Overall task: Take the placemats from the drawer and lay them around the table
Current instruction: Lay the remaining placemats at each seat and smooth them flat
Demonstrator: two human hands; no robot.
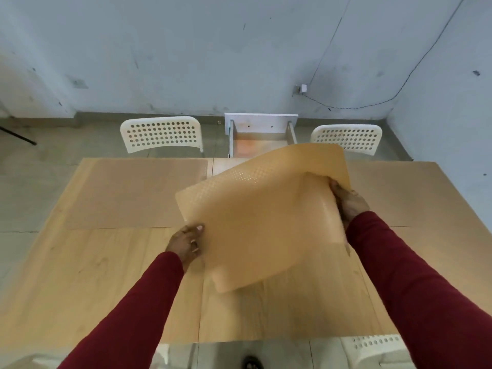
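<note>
I hold a tan, dotted placemat (261, 214) in the air above the middle of the wooden table (106, 275). It bends and tilts between my hands. My left hand (187, 242) pinches its left edge and my right hand (347, 202) grips its right edge. One placemat (135, 193) lies flat on the table's far left. Another placemat (396, 193) lies flat on the far right. The open drawer (259, 142) sticks out from the table's far side, partly hidden by the held mat.
Two white perforated chairs stand at the far side, one on the left (161, 134) and one on the right (348, 138). A third white chair (372, 347) is at the near right edge. A grey wall with a cable (372, 105) is behind.
</note>
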